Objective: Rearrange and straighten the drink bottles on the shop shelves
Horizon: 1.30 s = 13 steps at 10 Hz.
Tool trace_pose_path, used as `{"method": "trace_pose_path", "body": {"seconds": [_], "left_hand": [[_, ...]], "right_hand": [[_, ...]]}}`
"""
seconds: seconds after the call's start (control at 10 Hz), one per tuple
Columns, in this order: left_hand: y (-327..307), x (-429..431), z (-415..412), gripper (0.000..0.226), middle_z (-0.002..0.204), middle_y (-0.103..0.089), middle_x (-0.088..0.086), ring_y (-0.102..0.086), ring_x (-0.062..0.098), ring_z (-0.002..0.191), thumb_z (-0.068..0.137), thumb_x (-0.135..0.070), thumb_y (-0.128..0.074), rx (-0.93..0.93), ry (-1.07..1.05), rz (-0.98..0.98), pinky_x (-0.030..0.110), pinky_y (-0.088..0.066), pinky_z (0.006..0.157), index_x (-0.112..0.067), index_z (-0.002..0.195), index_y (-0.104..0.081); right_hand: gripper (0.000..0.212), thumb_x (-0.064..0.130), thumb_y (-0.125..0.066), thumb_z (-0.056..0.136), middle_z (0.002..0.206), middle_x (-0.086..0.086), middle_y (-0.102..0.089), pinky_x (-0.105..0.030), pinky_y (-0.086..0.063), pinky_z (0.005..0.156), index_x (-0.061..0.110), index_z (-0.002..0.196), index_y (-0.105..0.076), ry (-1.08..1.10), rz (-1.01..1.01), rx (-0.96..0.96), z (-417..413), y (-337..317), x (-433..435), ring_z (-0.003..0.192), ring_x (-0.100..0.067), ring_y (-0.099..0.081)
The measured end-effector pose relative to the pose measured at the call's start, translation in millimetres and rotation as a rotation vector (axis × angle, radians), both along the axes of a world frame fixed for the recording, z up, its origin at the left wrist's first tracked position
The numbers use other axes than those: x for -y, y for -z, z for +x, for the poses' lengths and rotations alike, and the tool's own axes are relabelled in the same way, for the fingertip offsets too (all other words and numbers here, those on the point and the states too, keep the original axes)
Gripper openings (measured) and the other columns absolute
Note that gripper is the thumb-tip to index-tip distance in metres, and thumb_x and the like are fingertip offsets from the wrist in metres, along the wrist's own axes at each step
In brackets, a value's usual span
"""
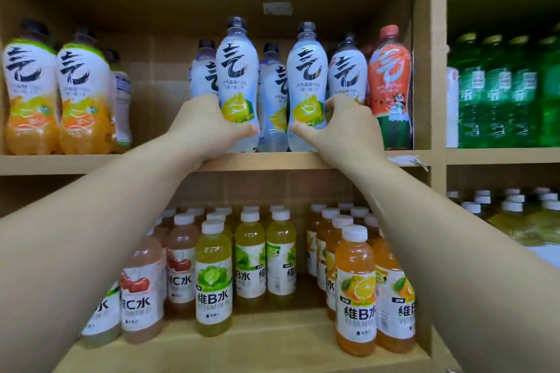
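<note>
The left lemon bottle (237, 70) and the right lemon bottle (307, 70) stood upright near the front edge of the upper shelf (60, 163). The left hand (206, 127) and right hand (345, 127) each gripped one low down, fingers curled round it. A third bottle (272, 94) stood between and behind them. A red bottle (391, 85) stood near on the right, orange bottles (30, 94) well apart on the left, and green bottles (497, 94) in the next bay.

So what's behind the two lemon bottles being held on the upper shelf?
One similar bottle shows in the gap between them, another bottle above the left hand. Anything straight behind the two held bottles is covered.
</note>
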<state>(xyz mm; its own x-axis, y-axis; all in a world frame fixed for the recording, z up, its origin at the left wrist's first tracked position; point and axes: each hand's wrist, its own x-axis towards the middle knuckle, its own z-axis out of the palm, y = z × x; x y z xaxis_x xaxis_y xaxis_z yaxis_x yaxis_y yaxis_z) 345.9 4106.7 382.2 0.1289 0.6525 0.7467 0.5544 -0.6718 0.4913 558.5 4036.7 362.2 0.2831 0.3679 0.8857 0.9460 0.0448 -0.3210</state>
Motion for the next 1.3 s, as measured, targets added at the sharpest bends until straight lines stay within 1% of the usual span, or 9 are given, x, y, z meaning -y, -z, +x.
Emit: {"method": "trace_pose_path", "body": {"seconds": [0.2, 0.3, 0.4, 0.5, 0.6, 0.8, 1.0, 1.2, 1.3], "left_hand": [[-5.3, 8.7, 47.1, 0.040, 0.089, -0.072, -0.002, -0.067, 0.018, 0.078, 0.076, -0.053, -0.084, -0.053, 0.030, -0.028, 0.036, -0.057, 0.065, -0.024, 0.096, -0.068], [-5.6, 6.7, 54.9, 0.038, 0.084, -0.069, -0.006, -0.062, 0.009, 0.072, 0.076, -0.055, -0.083, -0.085, 0.005, -0.005, 0.027, -0.040, 0.052, -0.025, 0.092, -0.067], [-2.1, 5.4, 50.3, 0.042, 0.090, -0.069, -0.007, -0.062, 0.010, 0.078, 0.075, -0.054, -0.084, -0.083, 0.022, -0.016, 0.028, -0.041, 0.056, -0.025, 0.100, -0.066], [-0.7, 7.9, 44.4, 0.042, 0.097, -0.074, 0.001, -0.070, 0.022, 0.084, 0.070, -0.040, -0.087, -0.091, 0.078, -0.062, 0.042, -0.059, 0.070, -0.022, 0.104, -0.069], [-1.2, 9.2, 39.9, 0.039, 0.102, -0.076, 0.000, -0.073, 0.025, 0.092, 0.075, -0.029, -0.088, -0.098, 0.115, -0.070, 0.050, -0.060, 0.088, -0.022, 0.110, -0.071], [3.1, 9.8, 45.2, 0.043, 0.116, -0.071, -0.004, -0.065, 0.021, 0.102, 0.084, -0.039, -0.082, -0.207, 0.020, 0.062, 0.037, -0.051, 0.084, -0.026, 0.123, -0.068], [6.4, 12.2, 47.3, 0.044, 0.120, -0.071, 0.001, -0.063, 0.024, 0.104, 0.085, -0.044, -0.078, -0.239, -0.071, 0.116, 0.035, -0.048, 0.083, -0.023, 0.122, -0.068], [29.8, 26.5, 36.3, 0.092, 0.157, -0.047, 0.008, -0.046, 0.028, 0.142, 0.088, -0.057, -0.070, -0.160, -0.139, 0.133, 0.044, -0.040, 0.112, -0.012, 0.158, -0.033], [45.8, 43.3, 20.4, 0.089, 0.163, -0.037, 0.006, -0.036, 0.028, 0.148, 0.091, -0.060, -0.064, -0.205, -0.172, 0.196, 0.048, -0.034, 0.118, -0.016, 0.161, -0.028]], "right_hand": [[0.055, 0.063, -0.075, 0.074, 0.089, 0.003, -0.059, -0.033, -0.040, 0.065, 0.018, 0.102, -0.060, -0.015, 0.018, -0.044, 3.2, -4.1, 0.5, 0.081, -0.020, -0.055], [0.057, 0.064, -0.076, 0.073, 0.092, 0.002, -0.061, -0.034, -0.042, 0.066, 0.018, 0.102, -0.059, -0.029, 0.028, -0.050, 8.8, -3.1, 1.2, 0.084, -0.021, -0.057], [0.059, 0.068, -0.075, 0.075, 0.093, 0.004, -0.059, -0.034, -0.041, 0.067, 0.019, 0.103, -0.058, -0.052, 0.015, -0.037, 14.0, -0.4, 2.4, 0.085, -0.019, -0.055], [0.066, 0.072, -0.075, 0.074, 0.098, 0.002, -0.062, -0.035, -0.043, 0.068, 0.018, 0.108, -0.058, -0.074, -0.004, -0.004, 18.2, 2.8, 4.6, 0.088, -0.020, -0.057], [0.070, 0.073, -0.076, 0.072, 0.109, 0.003, -0.061, -0.037, -0.046, 0.073, 0.021, 0.114, -0.057, -0.090, 0.005, 0.044, 24.5, 7.1, 8.1, 0.098, -0.019, -0.058], [0.067, 0.077, -0.069, 0.075, 0.114, 0.003, -0.060, -0.035, -0.042, 0.072, 0.024, 0.115, -0.059, -0.027, -0.028, 0.051, 37.9, 13.2, 8.8, 0.101, -0.021, -0.061], [0.070, 0.075, -0.063, 0.082, 0.123, -0.001, -0.060, -0.038, -0.045, 0.074, 0.021, 0.124, -0.054, -0.025, -0.044, 0.085, 33.7, 16.9, 12.9, 0.105, -0.026, -0.062], [0.066, 0.068, -0.063, 0.086, 0.126, -0.001, -0.059, -0.043, -0.051, 0.091, 0.022, 0.134, -0.055, -0.156, -0.064, 0.112, 34.4, 33.2, 38.3, 0.114, -0.023, -0.058], [0.059, 0.064, -0.064, 0.089, 0.122, -0.002, -0.059, -0.041, -0.049, 0.094, 0.024, 0.132, -0.057, -0.140, -0.058, 0.134, 36.7, 43.2, 58.4, 0.117, -0.023, -0.055]]}}
